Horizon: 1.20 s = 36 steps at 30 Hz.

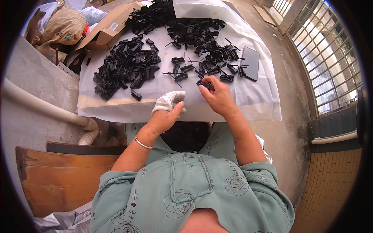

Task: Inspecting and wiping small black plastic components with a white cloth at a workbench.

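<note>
My right hand (217,95) is closed on a small black plastic piece (205,84), pinched between thumb and fingers above the near part of the table. To its left, my left hand (169,106) wears a white glove with the thumb bare. Its fingers are loosely curved, the thumb stands apart from them, and nothing shows in the hand. Beyond my left hand lies a large heap of black plastic pieces (128,64). Several pieces with thin protruding stems (211,64) are scattered beyond my right hand. One loose black piece (136,95) sits at the near edge of the left heap.
White sheeting (260,101) covers the table and hangs over its front edge. A dark phone (250,64) lies at the right. More black pieces (151,15) spread at the back, beside an open cardboard box (108,29). A barred window (326,50) is at the right, a pipe (46,105) at the left.
</note>
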### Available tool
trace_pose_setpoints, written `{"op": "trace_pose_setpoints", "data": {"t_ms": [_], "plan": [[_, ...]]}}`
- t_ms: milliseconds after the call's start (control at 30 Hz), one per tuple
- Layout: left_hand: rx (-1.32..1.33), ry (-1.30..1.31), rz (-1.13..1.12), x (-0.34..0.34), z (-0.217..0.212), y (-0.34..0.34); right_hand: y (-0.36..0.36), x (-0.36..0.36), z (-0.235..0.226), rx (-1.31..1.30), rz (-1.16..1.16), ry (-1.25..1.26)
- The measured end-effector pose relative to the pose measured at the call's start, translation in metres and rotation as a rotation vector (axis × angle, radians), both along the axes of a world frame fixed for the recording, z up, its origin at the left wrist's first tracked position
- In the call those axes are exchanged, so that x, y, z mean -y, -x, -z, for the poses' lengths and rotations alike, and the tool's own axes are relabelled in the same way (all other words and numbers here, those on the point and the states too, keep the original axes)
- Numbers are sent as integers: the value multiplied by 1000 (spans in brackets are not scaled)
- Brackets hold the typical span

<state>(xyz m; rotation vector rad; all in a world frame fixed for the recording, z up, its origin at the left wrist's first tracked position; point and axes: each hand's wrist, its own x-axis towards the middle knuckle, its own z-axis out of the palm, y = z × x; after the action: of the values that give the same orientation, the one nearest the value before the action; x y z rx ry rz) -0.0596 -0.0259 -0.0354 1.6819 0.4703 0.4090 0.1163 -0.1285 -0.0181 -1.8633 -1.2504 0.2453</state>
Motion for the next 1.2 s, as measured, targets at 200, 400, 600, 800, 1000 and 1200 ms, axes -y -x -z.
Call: {"op": "trace_pose_setpoints", "data": {"t_ms": [200,400,600,800,1000,1200], "plan": [[23,262,-60,5,-19,-12,-7,6,-13,-1310,-311,-150],[311,164,7,2,-21,-41,1,5,-7,-1362,-392,-167],[229,358,37,-13,-27,-43,9,5,-18,-1024,-226,-141],[185,340,32,-7,-16,-32,20,8,1,-304,-81,-101],[377,586,-248,-28,-12,-18,33,12,-9,-283,-172,-91],[425,367,-433,-41,-12,-6,-4,-12,5,-392,23,-97]]}}
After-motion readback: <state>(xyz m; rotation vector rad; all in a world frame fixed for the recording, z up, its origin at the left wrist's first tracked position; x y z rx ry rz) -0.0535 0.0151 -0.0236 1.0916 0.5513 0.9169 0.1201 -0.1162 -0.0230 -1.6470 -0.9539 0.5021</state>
